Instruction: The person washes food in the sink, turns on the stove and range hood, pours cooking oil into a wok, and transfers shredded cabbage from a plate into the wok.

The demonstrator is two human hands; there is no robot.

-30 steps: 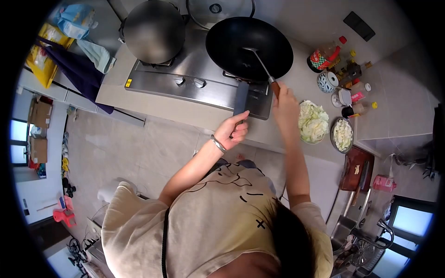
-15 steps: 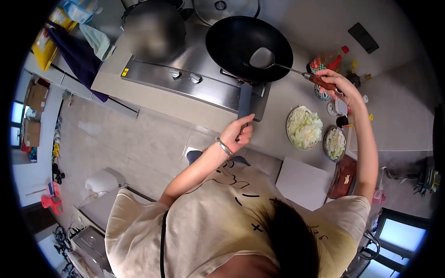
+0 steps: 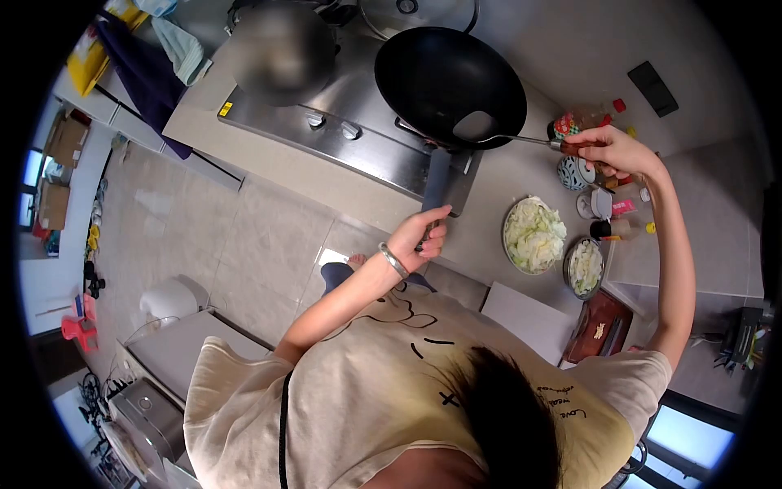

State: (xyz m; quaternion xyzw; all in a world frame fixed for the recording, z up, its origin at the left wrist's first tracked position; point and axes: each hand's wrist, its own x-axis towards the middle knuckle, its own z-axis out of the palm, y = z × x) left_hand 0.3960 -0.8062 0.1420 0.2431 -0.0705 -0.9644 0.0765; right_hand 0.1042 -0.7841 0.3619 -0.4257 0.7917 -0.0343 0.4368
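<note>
Black wok (image 3: 440,69): I see the spatula (image 3: 475,126) shifted from its middle toward its near rim, so it covers the side now. Right of the wok, the right hand (image 3: 617,152) pinches the spatula's grip; below, the left hand's (image 3: 419,234) fingers wrap the wok handle (image 3: 437,175).

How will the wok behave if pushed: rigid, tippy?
The wok is probably rigid: its rim looks smooth and evenly curved. It may rock or tip, since its sides are rounded, though its base is hidden. The left hand gripping its long handle would likely limit swivelling.
</note>
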